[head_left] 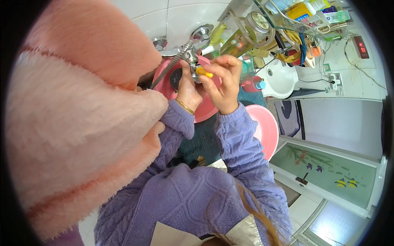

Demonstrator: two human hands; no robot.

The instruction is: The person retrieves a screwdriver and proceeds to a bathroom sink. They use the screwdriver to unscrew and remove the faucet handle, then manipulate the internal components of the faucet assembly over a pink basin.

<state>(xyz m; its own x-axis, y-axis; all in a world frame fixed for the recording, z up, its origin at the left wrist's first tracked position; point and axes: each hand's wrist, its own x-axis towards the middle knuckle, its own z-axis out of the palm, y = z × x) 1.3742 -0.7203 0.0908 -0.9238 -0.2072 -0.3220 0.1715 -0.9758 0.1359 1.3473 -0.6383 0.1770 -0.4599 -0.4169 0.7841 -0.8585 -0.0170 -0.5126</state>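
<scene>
Two-handed, you work over a pink basin [207, 112], presumably placed for drips: right hand [224, 82] pinching a yellow piece [202, 71], left hand [189, 94] grip unclear.

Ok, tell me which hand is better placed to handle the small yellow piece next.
Probably the right hand: its thumb and curled fingers are at the small yellow piece. The left hand is farther left, over the pink basin.

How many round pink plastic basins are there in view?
2: one pink basin is under the bare left hand; a lighter pink basin is farther right, partly behind the purple knitted right sleeve. Others may be hidden.
</scene>
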